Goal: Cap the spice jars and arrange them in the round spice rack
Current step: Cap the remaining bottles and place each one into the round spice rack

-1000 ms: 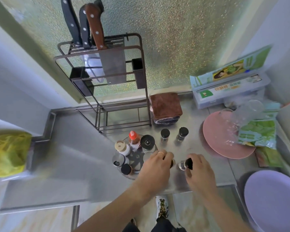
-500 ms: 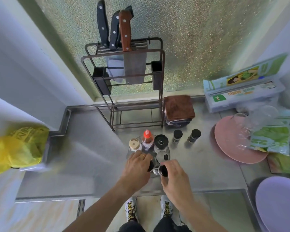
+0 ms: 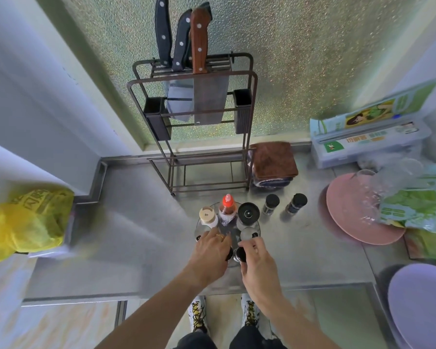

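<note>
The round spice rack (image 3: 257,227) stands on the steel counter and holds a beige-capped jar (image 3: 207,215), a red-tipped bottle (image 3: 227,207) and a black-lidded jar (image 3: 248,213). My left hand (image 3: 212,250) rests over the rack's near left side, its fingers closed on a black-capped jar that is mostly hidden. My right hand (image 3: 256,260) grips a small black-capped spice jar (image 3: 239,255) at the rack's near edge. Two more black-capped jars (image 3: 271,203) (image 3: 296,202) stand on the counter to the right of the rack.
A metal knife rack (image 3: 194,117) with knives stands behind the spice rack, a folded brown cloth (image 3: 273,159) beside it. A pink plate (image 3: 350,212) with bags lies at right, a purple plate (image 3: 423,301) at lower right. A yellow bag (image 3: 23,222) sits left.
Both hands have moved left from the open counter onto the near side of the spice rack, the right hand carrying its small jar along.
</note>
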Demonstrator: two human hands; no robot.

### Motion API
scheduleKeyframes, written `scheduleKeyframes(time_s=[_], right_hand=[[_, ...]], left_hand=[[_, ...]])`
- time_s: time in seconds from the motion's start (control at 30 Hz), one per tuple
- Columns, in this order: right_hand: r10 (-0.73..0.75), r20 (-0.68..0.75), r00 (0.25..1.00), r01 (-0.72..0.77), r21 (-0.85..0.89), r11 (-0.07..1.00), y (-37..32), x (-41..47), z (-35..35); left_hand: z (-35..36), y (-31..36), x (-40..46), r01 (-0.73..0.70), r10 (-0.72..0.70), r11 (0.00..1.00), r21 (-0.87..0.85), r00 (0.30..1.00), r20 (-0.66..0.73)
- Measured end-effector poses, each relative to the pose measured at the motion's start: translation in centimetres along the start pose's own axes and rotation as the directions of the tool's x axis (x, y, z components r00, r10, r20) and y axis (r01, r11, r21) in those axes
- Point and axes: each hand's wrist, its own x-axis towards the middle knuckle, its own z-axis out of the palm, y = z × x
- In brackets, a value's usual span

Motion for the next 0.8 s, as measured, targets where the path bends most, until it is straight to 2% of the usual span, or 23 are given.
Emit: scheduleKeyframes(time_s=[0.4,0.5,0.6,0.73,0.8], right_hand=[[0.035,0.031,0.999,-0.034,-0.039,0.999,0.1,0.2,0.8],[0.021,0.024,0.999,-0.021,-0.009,1.000,0.4,-0.5,-0.9],[0.016,-0.050,0.999,-0.015,0.015,1.000,1.3,-0.4,-3.4],[0.076,-0.174,0.982,-0.087,-0.060,0.994,4.3,2.2,-6.5],[0.113,-0.198,0.974,-0.136,-0.110,0.985,5.9,4.5,-7.9]], left_hand=[[-0.2,0.1,-0.5,-0.040,0.041,0.996,-0.080,0.999,0.007],[-1.8,0.7,-0.6,-0.030,0.016,0.983,-0.183,0.997,-0.079],[-4.0,1.7,0.3,-0.085,0.038,0.973,-0.216,0.976,-0.214],[-5.9,4.2,5.0,-0.209,0.184,0.977,-0.041,0.925,-0.331],[-6.5,5.6,8.1,-0.181,0.156,0.982,-0.053,0.939,-0.305]])
